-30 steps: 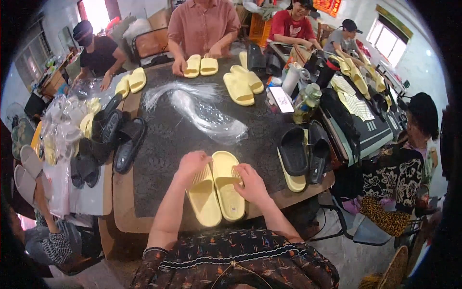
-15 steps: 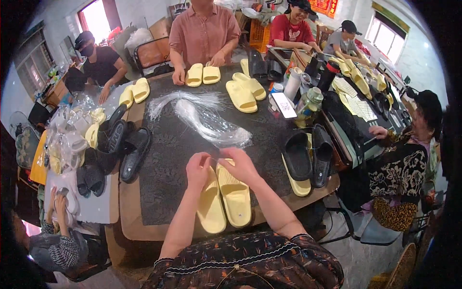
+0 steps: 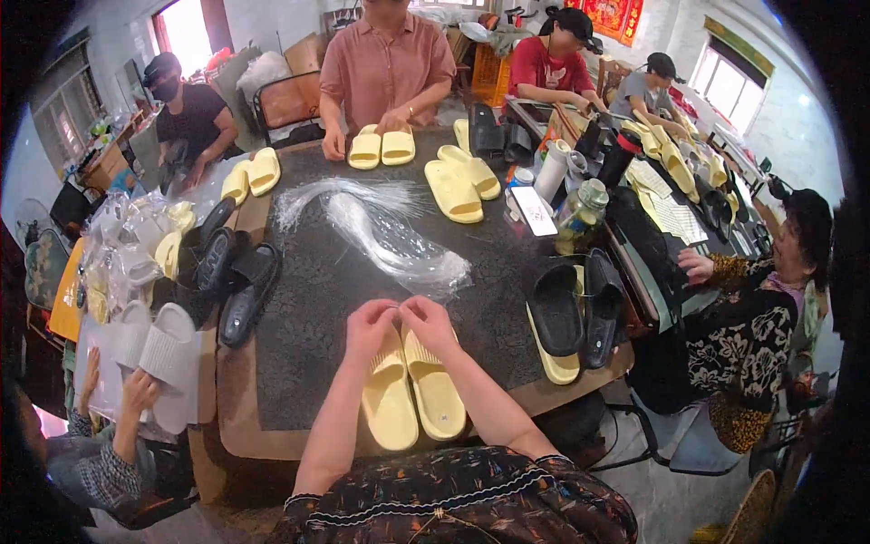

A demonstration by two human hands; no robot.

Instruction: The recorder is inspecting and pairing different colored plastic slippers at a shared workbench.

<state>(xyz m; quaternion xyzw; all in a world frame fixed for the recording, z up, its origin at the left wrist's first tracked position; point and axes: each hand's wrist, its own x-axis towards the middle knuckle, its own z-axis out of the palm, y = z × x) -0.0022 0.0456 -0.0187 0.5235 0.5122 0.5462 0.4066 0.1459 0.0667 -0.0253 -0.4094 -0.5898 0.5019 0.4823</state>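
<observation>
Left hand (image 3: pixel 367 330) and right hand (image 3: pixel 430 326), head view: raised side by side above the toe ends of two pale slippers, fingers bent, thumb and forefinger tips drawn in close to those opposite. Exact degree of closure, and any fine strand pinched between, too small to tell. Left yellow slipper (image 3: pixel 390 412) and right yellow slipper (image 3: pixel 440 401): paired, soles down, toes pointing away from the body, heels near the close rim of the table (image 3: pixel 237 428). Beyond, on dark mat (image 3: pixel 313 363): bundle of clear strands (image 3: pixel 385 238), glossy and loosely bent. Toward the left edge: black slipper with raised strap (image 3: pixel 245 304). To the right: wide black slipper (image 3: pixel 555 313) lying over a yellow sole (image 3: pixel 565 370). Farther back: white-screened phone (image 3: pixel 533 212) beside a lidded jar (image 3: pixel 583 210). Across the table: person in a pink shirt (image 3: pixel 385 72), near another yellow pair (image 3: pixel 396 147). Lower left: grey slipper (image 3: pixel 170 344), touched by a co-worker's hand (image 3: pixel 140 392).
</observation>
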